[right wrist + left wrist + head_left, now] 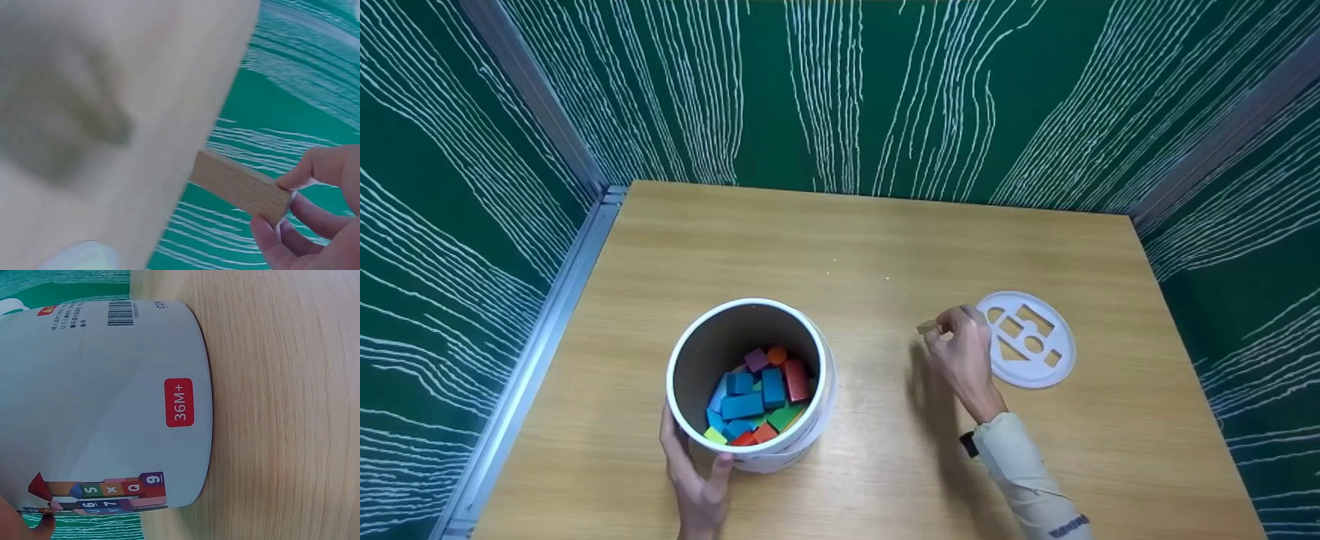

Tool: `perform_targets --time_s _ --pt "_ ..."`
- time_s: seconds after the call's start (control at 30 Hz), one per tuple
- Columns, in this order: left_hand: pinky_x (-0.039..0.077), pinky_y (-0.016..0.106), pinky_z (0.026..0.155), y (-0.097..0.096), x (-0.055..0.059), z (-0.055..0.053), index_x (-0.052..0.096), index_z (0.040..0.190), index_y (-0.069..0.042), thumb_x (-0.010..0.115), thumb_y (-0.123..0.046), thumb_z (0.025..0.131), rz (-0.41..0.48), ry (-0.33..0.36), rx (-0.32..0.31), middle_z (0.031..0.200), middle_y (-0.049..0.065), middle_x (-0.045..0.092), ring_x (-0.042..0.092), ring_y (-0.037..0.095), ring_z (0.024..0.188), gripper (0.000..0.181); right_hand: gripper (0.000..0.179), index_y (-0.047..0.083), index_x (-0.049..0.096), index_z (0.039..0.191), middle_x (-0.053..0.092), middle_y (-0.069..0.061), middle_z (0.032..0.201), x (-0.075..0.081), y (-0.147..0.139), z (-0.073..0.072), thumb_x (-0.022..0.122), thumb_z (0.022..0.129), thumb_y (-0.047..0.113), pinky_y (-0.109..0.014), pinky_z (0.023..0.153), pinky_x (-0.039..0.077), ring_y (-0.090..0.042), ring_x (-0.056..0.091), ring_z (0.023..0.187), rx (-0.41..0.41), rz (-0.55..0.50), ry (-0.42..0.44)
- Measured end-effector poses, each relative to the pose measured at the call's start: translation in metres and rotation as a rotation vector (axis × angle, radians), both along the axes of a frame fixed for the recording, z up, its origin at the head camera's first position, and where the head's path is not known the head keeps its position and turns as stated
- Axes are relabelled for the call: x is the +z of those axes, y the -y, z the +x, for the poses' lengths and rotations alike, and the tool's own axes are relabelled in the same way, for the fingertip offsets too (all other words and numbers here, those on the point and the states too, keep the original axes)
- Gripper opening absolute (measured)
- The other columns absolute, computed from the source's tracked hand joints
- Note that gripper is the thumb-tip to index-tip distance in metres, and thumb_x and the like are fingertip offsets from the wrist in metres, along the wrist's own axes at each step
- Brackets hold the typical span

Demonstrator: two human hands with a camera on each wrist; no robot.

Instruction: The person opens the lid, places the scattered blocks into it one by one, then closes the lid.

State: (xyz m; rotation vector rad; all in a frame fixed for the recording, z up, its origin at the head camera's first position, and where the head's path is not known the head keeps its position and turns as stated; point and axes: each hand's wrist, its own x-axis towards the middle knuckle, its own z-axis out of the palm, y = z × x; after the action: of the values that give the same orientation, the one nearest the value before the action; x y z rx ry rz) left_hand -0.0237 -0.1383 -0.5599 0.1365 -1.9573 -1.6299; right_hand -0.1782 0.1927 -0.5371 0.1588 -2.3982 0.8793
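A white cylindrical bucket (823, 420) stands on the table at centre left, its mouth tilted toward the camera. Inside lie several coloured blocks (742, 406), mostly blue, with red, green, purple and orange ones. My left hand (697, 480) grips the bucket's lower left side, thumb at the front and fingers along the wall. In the left wrist view, the bucket's printed side bears a red 36M+ label (179, 403). My right hand (964, 356) pinches one end of a plain wooden block (242, 188) between thumb and fingers, raised above the table, right of the bucket.
A white round lid (1035, 376) with shaped cut-outs lies flat on the table, just right of my right hand. The wooden table (885, 232) ends at a green wall with white lines (765, 97). A metal rail (551, 322) runs along the left edge.
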Motion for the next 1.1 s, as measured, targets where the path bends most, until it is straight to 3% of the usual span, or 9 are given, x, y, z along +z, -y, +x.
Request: perform_targets --time_s 0.43,0.63,1.1 --pt "0.025 0.022 0.110 0.000 0.000 0.000 0.020 0.149 -0.009 0.067 -0.013 0.080 -0.010 -0.002 0.001 0.151 0.010 0.026 0.028 0.028 0.132 0.084 0.010 0.001 0.064 0.069 0.060 -0.008 0.075 0.062 0.026 0.014 0.065 0.063 -0.007 -0.032 0.060 0.044 -0.021 0.054 0.068 0.092 0.009 -0.040" --pt "0.024 0.025 0.111 0.001 0.000 0.000 0.021 0.150 -0.009 0.069 -0.015 0.079 -0.004 -0.013 -0.008 0.152 0.009 0.026 0.027 0.029 0.134 0.086 0.010 0.001 0.065 0.072 0.061 -0.008 0.078 0.079 0.034 0.020 0.066 0.065 -0.006 -0.032 0.061 0.045 -0.021 0.054 0.071 0.130 0.012 -0.040" --pt "0.026 0.024 0.110 0.002 -0.001 0.000 0.022 0.149 -0.007 0.069 -0.017 0.080 -0.004 -0.051 -0.017 0.151 0.011 0.027 0.029 0.028 0.133 0.084 0.014 0.003 0.065 0.072 0.063 -0.006 0.084 0.113 0.059 0.033 0.066 0.064 -0.008 -0.028 0.063 0.050 -0.017 0.056 0.075 0.229 0.022 -0.131"
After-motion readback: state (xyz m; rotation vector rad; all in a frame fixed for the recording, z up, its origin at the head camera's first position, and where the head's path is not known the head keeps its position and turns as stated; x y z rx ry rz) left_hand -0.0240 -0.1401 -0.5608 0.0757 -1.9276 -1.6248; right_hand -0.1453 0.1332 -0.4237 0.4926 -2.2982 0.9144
